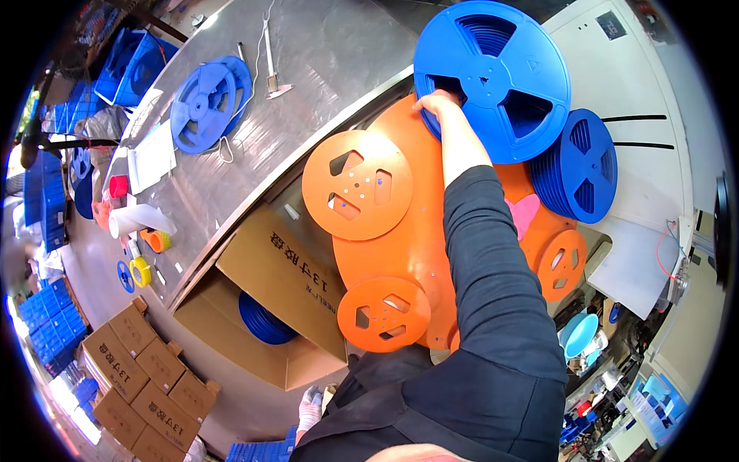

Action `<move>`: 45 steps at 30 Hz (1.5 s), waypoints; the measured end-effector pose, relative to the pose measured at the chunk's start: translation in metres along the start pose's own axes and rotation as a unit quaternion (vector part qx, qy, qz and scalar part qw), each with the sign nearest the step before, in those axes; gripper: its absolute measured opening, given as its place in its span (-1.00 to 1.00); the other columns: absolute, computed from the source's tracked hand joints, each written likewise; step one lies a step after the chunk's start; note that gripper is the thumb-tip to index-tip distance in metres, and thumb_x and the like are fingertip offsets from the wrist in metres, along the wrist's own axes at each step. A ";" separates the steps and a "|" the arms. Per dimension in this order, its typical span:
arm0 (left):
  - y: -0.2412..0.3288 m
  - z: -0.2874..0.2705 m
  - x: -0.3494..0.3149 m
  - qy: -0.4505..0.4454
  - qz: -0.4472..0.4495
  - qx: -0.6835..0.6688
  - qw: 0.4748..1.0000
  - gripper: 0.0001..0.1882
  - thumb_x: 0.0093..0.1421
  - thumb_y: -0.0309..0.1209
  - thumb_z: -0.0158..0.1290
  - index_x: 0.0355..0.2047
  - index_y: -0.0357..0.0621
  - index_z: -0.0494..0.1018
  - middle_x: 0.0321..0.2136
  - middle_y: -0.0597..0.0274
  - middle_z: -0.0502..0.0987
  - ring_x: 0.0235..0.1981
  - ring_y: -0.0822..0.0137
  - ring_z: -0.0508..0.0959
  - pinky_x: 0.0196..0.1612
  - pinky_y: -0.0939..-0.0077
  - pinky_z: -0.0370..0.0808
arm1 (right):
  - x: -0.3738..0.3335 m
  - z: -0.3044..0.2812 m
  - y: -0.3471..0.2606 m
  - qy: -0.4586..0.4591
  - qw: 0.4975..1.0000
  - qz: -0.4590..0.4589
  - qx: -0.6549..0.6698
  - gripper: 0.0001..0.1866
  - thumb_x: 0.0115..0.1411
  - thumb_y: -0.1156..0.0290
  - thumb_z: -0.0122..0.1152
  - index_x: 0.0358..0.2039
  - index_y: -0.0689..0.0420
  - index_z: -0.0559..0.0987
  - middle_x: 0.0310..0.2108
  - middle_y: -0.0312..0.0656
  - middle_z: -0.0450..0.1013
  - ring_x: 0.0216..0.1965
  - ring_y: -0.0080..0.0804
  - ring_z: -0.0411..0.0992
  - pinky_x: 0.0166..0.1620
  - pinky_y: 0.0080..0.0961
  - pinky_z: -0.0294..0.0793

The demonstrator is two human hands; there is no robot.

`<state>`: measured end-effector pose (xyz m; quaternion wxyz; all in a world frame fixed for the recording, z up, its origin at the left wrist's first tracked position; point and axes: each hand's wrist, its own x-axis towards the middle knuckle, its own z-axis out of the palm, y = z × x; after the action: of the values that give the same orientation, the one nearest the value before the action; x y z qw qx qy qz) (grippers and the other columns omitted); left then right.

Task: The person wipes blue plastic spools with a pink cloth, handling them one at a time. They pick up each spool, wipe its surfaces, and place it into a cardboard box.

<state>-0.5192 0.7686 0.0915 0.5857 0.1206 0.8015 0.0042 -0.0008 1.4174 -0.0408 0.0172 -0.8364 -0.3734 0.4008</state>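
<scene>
My right arm reaches up across an orange surface [419,192] in a dark sleeve. At its end, my right hand [440,102] grips the rim of a stack of large blue plastic reels [508,73], its fingers curled into a cut-out window and hidden there. More reel layers show through the windows. Close by on the right leans another stack of blue reels [593,165], its edges showing as ridges. Flat orange discs with cut-outs, one the orange disc [358,165], sit on the orange surface. My left hand is not in view.
An open cardboard box [289,285] with blue reels [265,319] inside stands left of the orange surface. Beyond it, a metal table [323,58] carries two blue reels [202,108], tape rolls [140,271] and a paper roll [138,219]. Stacked cartons [154,385] are lower left.
</scene>
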 end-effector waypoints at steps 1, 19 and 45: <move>0.001 0.002 0.000 -0.002 -0.003 -0.014 1.000 -0.62 0.25 -0.46 -0.04 0.08 -0.26 0.30 -0.09 0.11 0.50 -0.08 0.34 0.48 0.03 0.53 0.38 | 0.004 0.004 -0.001 0.001 1.000 0.017 -0.025 -0.29 -0.13 0.18 0.41 0.05 0.22 0.46 0.10 -0.02 0.38 0.17 -0.11 0.29 0.21 -0.27 0.21; -0.056 -0.033 0.049 -0.057 0.046 -0.177 0.981 -0.65 0.26 -0.52 -0.04 0.07 -0.17 0.34 -0.20 0.28 0.46 -0.25 0.50 0.44 -0.13 0.65 0.43 | -0.153 0.032 0.064 0.016 0.991 -0.118 -0.065 -0.20 -0.24 0.24 0.34 0.07 0.25 0.36 -0.05 0.10 0.45 0.03 -0.10 0.42 0.07 -0.31 0.40; -0.027 -0.216 0.050 0.118 0.498 -0.161 0.844 -0.66 0.25 -0.57 -0.09 0.04 -0.21 0.40 -0.09 0.21 0.52 -0.04 0.42 0.47 0.09 0.56 0.34 | -0.739 0.181 0.117 -0.459 0.494 -0.268 0.688 -0.34 -0.04 0.31 0.30 0.07 0.14 0.26 -0.55 -0.32 0.22 -0.53 -0.49 0.23 -0.30 -0.44 0.31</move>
<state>-0.7416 0.7814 0.1085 0.4169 0.4061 0.6845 0.4389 -0.3484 0.8120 0.2835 0.5203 -0.1175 -0.1407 0.8341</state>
